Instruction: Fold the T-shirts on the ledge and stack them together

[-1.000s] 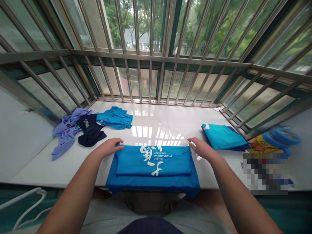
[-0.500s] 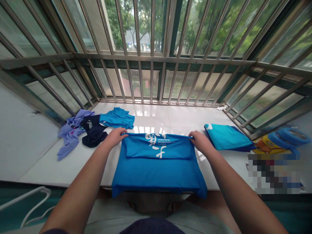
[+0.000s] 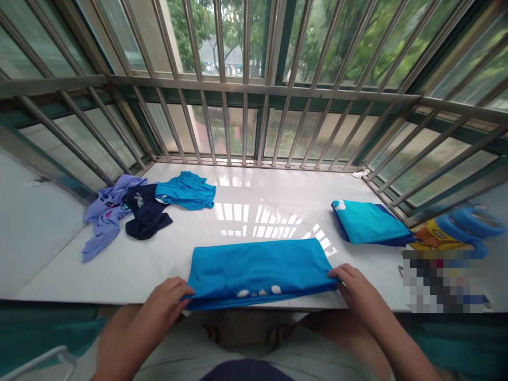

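Observation:
A blue T-shirt [image 3: 257, 267] lies folded into a wide strip along the front edge of the white sill. White print shows in patches near its lower fold. My left hand [image 3: 169, 296] pinches the shirt's near left corner between thumb and fingers. At the opposite end, my right hand [image 3: 347, 278] grips the near right corner the same way. The shirt's layers are stacked at the near edge, and most of the printed lettering is hidden inside the fold.
Crumpled at the left on the sill [image 3: 246, 185] are a purple garment [image 3: 103, 209], a navy one [image 3: 148, 217] and a blue one [image 3: 186, 190]. Folded clothes [image 3: 371, 222] lie at right, beside a blue-and-yellow bottle [image 3: 448, 227]. Metal bars [image 3: 244, 95] line the window. A white hanger [image 3: 51, 357] is at lower left.
Both hands came down toward the front edge, bringing the shirt's held edge with them. The shirt is now a narrower strip, its lettering mostly covered. My view shifted slightly.

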A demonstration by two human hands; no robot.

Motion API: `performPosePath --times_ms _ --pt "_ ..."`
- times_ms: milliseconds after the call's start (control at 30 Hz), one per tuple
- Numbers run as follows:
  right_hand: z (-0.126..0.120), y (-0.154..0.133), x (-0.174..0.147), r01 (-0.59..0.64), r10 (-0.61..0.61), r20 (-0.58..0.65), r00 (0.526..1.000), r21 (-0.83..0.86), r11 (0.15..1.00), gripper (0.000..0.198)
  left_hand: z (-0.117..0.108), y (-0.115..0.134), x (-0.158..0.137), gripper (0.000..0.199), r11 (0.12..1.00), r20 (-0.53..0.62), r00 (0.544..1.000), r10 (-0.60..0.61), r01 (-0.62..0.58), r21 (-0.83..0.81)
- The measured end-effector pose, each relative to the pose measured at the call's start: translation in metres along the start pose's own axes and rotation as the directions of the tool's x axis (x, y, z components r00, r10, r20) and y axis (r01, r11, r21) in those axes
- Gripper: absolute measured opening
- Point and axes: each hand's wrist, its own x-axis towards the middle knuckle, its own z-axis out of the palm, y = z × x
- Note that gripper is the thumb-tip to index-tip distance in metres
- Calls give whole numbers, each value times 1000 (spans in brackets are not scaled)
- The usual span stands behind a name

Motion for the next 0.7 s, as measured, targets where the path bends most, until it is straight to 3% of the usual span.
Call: performPosePath --times_ms 133,233,367,467,533,600,700 --pt "22 7 -25 -58 59 41 997 -29 998 37 17 8 -27 14 999 74 997 9 -12 42" --pt "26 -8 -21 -149 147 -54 988 -47 988 35 16 12 -25 13 998 97 995 -15 9 60" --pt "33 -46 -1 -405 380 -160 911 -174 897 50 18 10 -19 23 992 154 985 -76 60 108" --pt "40 -61 11 -523 525 -64 848 -250 815 60 28 2 -21 33 983 177 980 -95 64 175" --pt "41 -55 17 -545 568 54 821 -225 808 52 36 -5 -23 42 978 152 984 -87 56 200" --pt "37 -40 21 -509 532 136 836 -171 844 44 43 -9 -22 45 978 123 990 -68 42 204" --pt "20 -12 26 -510 521 91 848 -125 851 41 55 -2 -14 37 984 121 993 -7 -14 177"
